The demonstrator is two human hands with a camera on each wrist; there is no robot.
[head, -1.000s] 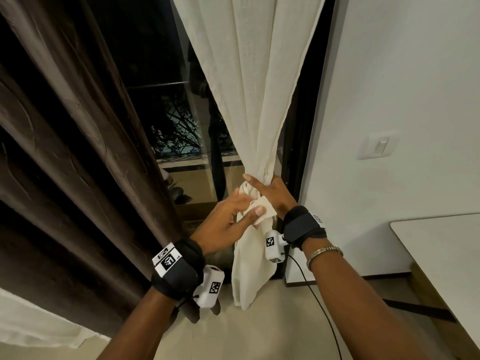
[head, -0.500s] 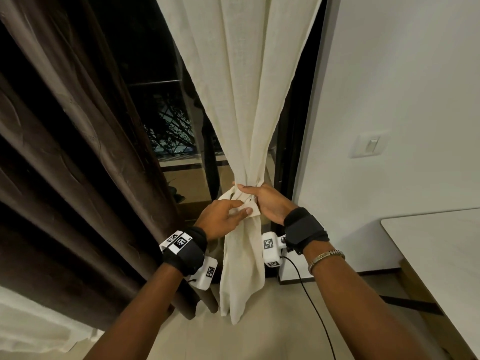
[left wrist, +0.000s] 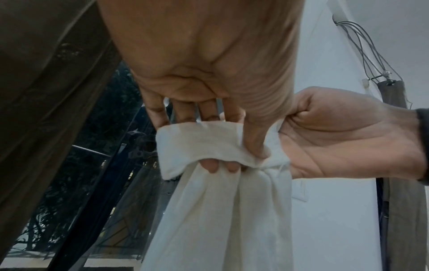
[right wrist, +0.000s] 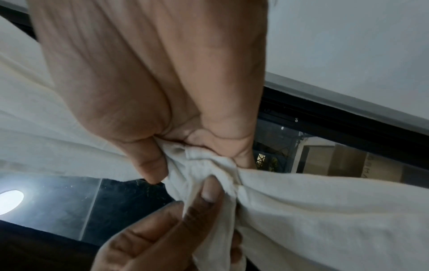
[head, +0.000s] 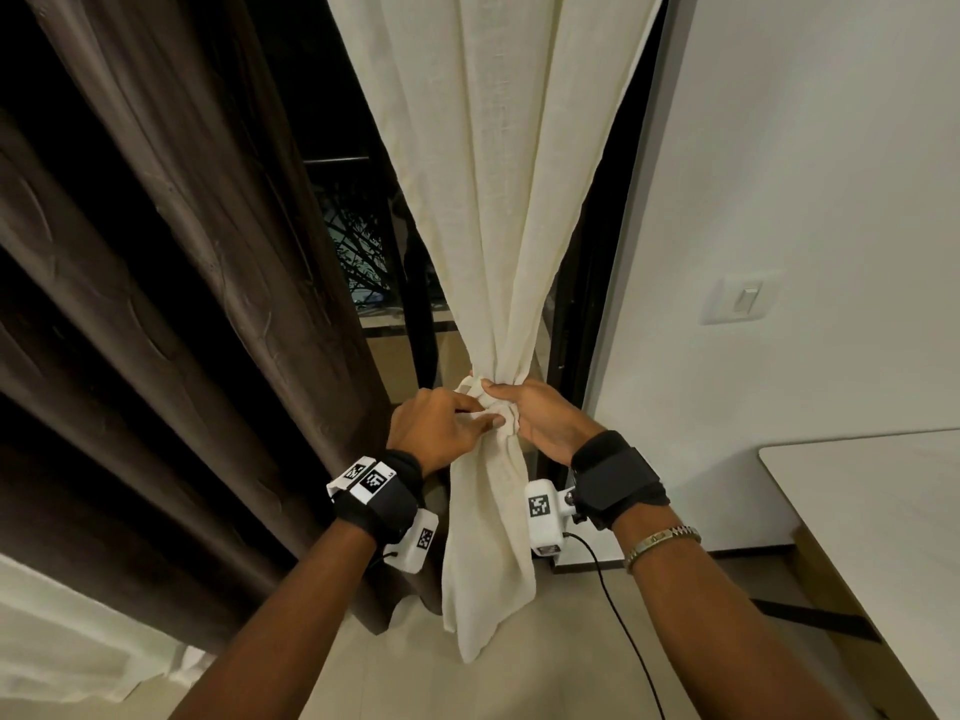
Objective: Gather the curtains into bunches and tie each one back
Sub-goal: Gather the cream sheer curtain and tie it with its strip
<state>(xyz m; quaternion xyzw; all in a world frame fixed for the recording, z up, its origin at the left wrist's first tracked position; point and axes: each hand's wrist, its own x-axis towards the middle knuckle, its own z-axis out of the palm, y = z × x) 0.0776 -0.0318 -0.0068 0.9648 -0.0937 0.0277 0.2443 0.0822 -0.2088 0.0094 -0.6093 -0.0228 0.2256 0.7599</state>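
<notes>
A cream curtain [head: 498, 200] hangs in the middle and is gathered into a narrow bunch [head: 506, 426] at waist height. My right hand [head: 524, 407] grips this bunch from the right, its thumb and fingers curled into the folds [right wrist: 204, 165]. From the left, my left hand [head: 485, 412] pinches a cream fabric strip [left wrist: 202, 146] between thumb and fingers, against the front of the bunch. The two hands touch there. The curtain's tail [head: 488, 553] hangs loose below. A dark brown curtain [head: 156, 304] hangs ungathered on the left.
Dark window glass [head: 363, 252] shows between the two curtains. A white wall with a light switch [head: 743, 298] is on the right, above a white table [head: 883, 511]. A black cable [head: 613, 589] trails from my right wrist over the tiled floor.
Both hands have closed in on the gathered point and now touch. The left hand has brought the cream strip from in front of the bunch tight against it.
</notes>
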